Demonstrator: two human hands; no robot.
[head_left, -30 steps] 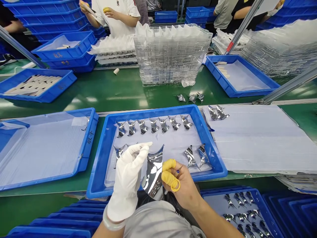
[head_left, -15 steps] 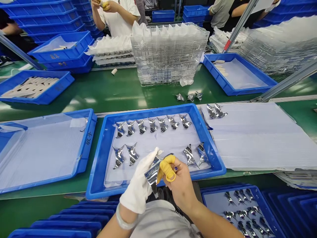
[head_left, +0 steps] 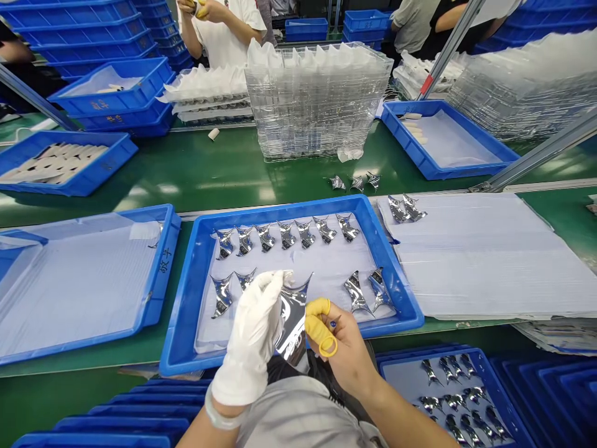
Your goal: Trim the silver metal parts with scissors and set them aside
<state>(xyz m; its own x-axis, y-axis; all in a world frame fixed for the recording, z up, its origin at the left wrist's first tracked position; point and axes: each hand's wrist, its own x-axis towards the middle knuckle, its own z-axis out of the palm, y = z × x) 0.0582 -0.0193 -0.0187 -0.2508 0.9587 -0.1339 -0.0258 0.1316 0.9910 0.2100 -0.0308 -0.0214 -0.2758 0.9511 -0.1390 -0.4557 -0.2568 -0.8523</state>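
A curved piece of mirror-silver foil (head_left: 293, 326) stands up between my hands, above a blue tray (head_left: 280, 208). My left hand (head_left: 252, 339), in a white glove, is shut on its left side. My right hand (head_left: 338, 348), with yellow finger cots, pinches its right edge. Two rows of similar foil pieces (head_left: 286, 235) lie on the tray's pale liner sheet (head_left: 280, 255). The nearest piece to my left hand (head_left: 222, 295) lies just beyond the glove, and another (head_left: 245, 278) is partly hidden by it. Two more pieces (head_left: 366, 292) lie to the right.
A blue tray of foil pieces (head_left: 433, 354) sits lower right, and a lined blue tray (head_left: 163, 261) lies left. Stacked clear trays (head_left: 317, 102) stand on the green belt (head_left: 233, 174). A white sheet (head_left: 480, 261) lies right. A co-worker (head_left: 224, 31) stands opposite.
The foil piece, bunched low in my hands half a second ago, now stands spread and taller between them. My hands have moved slightly apart, and the glove now covers part of a tray piece.
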